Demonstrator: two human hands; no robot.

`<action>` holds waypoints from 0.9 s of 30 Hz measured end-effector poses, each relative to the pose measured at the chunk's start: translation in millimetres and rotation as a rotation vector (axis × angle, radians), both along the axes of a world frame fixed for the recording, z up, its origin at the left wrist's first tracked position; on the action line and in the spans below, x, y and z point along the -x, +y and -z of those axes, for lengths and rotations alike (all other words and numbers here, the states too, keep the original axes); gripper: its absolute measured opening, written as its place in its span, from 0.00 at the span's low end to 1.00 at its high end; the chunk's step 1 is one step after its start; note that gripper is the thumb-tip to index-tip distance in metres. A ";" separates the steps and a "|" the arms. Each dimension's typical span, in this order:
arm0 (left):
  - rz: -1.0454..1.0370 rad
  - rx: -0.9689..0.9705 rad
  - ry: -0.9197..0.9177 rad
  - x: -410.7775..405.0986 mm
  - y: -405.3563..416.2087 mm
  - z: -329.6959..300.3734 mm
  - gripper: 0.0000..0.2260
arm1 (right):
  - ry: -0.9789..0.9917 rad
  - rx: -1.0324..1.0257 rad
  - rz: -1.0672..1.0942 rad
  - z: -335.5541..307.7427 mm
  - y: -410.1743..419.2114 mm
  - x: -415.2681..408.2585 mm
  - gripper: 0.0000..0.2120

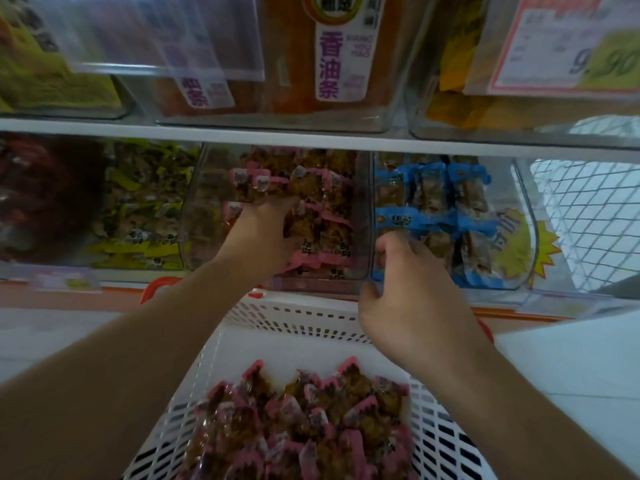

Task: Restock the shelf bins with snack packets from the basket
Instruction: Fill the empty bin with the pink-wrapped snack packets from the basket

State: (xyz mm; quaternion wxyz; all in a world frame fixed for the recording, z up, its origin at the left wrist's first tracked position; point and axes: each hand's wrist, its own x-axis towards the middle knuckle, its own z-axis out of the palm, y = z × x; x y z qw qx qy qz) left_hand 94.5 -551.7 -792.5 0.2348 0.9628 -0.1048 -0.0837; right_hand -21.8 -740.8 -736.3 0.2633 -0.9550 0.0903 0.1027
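Left hand [265, 230] pressing pink packets [311, 209] in bin [363, 220]; right hand [408, 303] grip clamped on bin corner.

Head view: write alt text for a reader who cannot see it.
A person's left hand reaches into a clear shelf bin of pink-edged snack packets, while the right hand grips that bin's front corner. Below, a white basket holds more pink packets; a neighbouring bin holds blue packets.
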 end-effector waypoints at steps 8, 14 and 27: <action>0.036 -0.364 -0.062 -8.0 -5.8 12.2 0.28 | 0.010 0.002 -0.005 6.1 1.2 -2.9 0.29; 0.009 -0.264 0.015 0.1 3.5 2.1 0.32 | 0.010 -0.019 0.018 4.3 2.0 -0.9 0.24; -0.434 -0.055 0.225 163.0 117.0 -39.2 0.35 | 0.536 0.132 -0.476 66.0 64.5 39.3 0.17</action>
